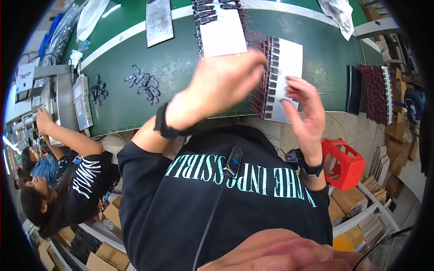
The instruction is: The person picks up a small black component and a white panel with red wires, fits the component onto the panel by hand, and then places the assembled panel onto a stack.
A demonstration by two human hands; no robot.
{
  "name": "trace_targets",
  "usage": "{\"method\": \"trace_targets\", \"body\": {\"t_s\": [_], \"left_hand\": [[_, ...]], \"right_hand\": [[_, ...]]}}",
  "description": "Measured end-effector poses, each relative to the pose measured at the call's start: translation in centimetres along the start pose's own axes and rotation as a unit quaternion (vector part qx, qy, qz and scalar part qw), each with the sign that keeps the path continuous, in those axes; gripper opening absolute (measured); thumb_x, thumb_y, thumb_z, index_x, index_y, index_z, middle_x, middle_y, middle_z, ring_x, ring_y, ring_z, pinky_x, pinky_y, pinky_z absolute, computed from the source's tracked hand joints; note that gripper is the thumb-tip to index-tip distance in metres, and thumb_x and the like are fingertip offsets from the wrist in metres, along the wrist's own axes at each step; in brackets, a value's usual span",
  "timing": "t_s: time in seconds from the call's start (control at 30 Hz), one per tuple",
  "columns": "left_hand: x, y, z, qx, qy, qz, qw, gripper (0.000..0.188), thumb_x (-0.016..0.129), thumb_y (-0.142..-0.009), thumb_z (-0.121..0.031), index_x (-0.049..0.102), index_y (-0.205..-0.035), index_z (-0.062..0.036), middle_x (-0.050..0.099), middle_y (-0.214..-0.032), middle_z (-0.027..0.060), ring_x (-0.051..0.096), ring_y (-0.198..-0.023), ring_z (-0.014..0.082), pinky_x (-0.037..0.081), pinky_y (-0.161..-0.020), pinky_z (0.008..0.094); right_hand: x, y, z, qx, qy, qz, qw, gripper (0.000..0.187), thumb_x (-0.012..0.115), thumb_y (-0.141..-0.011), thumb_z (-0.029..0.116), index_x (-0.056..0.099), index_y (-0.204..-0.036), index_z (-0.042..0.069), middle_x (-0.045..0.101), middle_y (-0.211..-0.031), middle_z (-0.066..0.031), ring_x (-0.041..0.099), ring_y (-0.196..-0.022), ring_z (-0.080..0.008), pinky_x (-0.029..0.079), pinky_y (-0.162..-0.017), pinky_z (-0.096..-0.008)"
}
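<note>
First inspector: What do we record, largest item down?

Second inspector: We record the green table (330, 67), and on it the middle card (221, 38), white, with dark parts and wires along both long sides, its near end behind an arm or hand. To its right lies the right card (289, 56), also white, reaching the table's front edge

First inspector: And the hands?

Second inspector: The left hand (221, 81) is blurred, fingertips near the wires beside the right card; we cannot tell whether they pinch anything. The right hand (309, 113) is over that card's right side, thumb and fingers spread apart, gripping nothing we can see

First inspector: What do we find done?

Second inspector: Square dark parts (273, 77) run down the right card's left side, red wires (257, 101) trailing leftward; we judge that row filled or nearly so. The middle card's completion we cannot confirm

First inspector: What is left?

Second inspector: The larger heap (143, 85) and the smaller heap (98, 90) of loose black pieces lie well left of the cards; we judge them not yet used
</note>
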State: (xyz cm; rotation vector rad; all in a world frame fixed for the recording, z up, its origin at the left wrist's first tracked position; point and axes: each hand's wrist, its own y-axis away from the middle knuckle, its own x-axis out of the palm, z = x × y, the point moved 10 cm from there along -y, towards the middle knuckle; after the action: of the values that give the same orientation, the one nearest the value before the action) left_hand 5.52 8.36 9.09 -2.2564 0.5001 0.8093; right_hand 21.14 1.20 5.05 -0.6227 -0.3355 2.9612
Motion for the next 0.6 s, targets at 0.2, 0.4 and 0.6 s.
{"method": "trace_targets", "body": {"t_s": [0.2,0.4,0.6], "left_hand": [[-4.8,-5.4,8.7,-0.071,-0.127,-0.053,0.988,0.010,0.067,-0.085,-0.014,0.072,-0.088,-0.0066,0.067,-0.084,0.0107,0.063,-0.088,0.0300,0.051,-0.077,0.0410],[-4.1,-6.8,10.8,-0.144,-0.162,-0.023,0.976,0.011,0.069,-0.082,-0.014,0.069,-0.081,-0.0029,0.064,-0.084,0.0136,0.059,-0.088,0.0316,0.047,-0.078,0.0421],[-5.6,-5.2,9.7,-0.027,-0.121,-0.136,0.983,0.010,0.069,-0.083,-0.013,0.069,-0.084,-0.0032,0.064,-0.086,0.0134,0.058,-0.089,0.0334,0.047,-0.078,0.0441]], "right_hand": [[-2.6,1.0,-2.2,-0.011,0.191,0.032,0.981,0.026,0.070,-0.084,-0.003,0.070,-0.109,0.003,0.065,-0.102,-0.0101,0.064,-0.091,-0.0245,0.050,-0.080,-0.0321],[-1.5,1.8,-3.0,0.017,0.215,0.031,0.976,0.024,0.067,-0.088,-0.001,0.071,-0.112,0.002,0.063,-0.105,-0.0103,0.063,-0.094,-0.0212,0.051,-0.080,-0.0303],[-1.5,1.4,-2.8,0.009,0.227,0.000,0.974,0.021,0.066,-0.089,0.000,0.070,-0.110,0.001,0.062,-0.104,-0.0106,0.064,-0.091,-0.0217,0.051,-0.079,-0.0314]]}}
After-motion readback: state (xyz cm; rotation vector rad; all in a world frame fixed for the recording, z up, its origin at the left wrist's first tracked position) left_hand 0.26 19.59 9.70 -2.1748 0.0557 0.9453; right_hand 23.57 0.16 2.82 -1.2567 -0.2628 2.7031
